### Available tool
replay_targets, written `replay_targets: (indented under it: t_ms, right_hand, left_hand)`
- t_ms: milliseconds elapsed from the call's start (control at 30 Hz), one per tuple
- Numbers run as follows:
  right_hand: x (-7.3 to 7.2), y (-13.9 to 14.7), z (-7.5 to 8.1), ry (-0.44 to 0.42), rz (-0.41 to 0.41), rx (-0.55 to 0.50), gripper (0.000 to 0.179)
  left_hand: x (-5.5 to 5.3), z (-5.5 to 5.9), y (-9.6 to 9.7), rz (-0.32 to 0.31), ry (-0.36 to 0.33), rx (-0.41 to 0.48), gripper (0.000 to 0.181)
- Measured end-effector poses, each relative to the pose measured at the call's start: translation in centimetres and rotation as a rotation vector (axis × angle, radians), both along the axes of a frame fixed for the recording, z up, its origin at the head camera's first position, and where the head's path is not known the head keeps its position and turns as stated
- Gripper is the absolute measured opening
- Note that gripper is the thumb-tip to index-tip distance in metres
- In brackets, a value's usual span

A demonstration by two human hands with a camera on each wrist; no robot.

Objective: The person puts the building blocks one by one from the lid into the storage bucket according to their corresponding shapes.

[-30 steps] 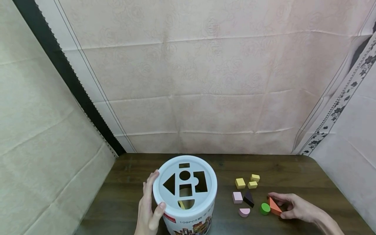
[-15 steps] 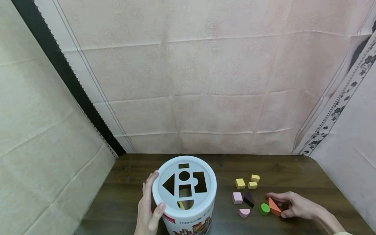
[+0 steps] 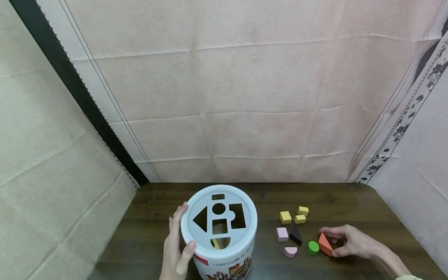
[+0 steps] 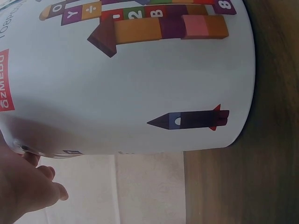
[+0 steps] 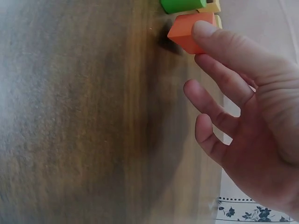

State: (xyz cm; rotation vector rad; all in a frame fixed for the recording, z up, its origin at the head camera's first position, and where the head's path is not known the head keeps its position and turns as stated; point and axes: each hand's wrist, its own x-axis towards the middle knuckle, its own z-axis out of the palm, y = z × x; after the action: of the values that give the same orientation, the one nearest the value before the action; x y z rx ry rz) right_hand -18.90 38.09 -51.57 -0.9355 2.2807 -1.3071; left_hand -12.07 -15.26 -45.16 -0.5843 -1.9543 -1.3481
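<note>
My left hand (image 3: pixel 176 245) holds the side of a white bucket (image 3: pixel 224 254), its thumb and fingers spread around the rim of the pale blue lid (image 3: pixel 241 243). The lid has shaped holes, and something yellow shows through the half-round one. In the left wrist view, printed block pictures cover the bucket wall (image 4: pixel 117 84). My right hand (image 3: pixel 355 243) pinches an orange triangular block (image 3: pixel 325 245) between thumb and fingertips, close over the table. Its other fingers curve loosely in the right wrist view. A green cylinder block (image 3: pixel 313 248) sits just left of the orange one.
Several small yellow blocks (image 3: pixel 285 217) lie farther back on the dark wooden table (image 3: pixel 336 202). Nearer are a pink square block (image 3: pixel 282 234), a black triangular block (image 3: pixel 295 235) and a pink half-round block (image 3: pixel 290 252). Patterned cloth (image 3: pixel 245 97) hangs behind the table.
The orange block has tipped up in the right hand and come slightly away from the green cylinder. The left hand stays on the bucket; the head view has shifted a little.
</note>
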Motion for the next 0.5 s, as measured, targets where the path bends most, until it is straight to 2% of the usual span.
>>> replay_targets:
  t_ms: [267,500]
  right_hand:
    - [0.3,-0.1,1.4,0.064,-0.067,0.038,0.059]
    - [0.7,-0.8,2.8,0.121,-0.138,0.111,0.061]
  left_hand:
    - [-0.1,-0.1,0.0,-0.001,0.033,-0.006,0.069]
    - [0.0,-0.1,0.0,-0.002,0.029,-0.007,0.070]
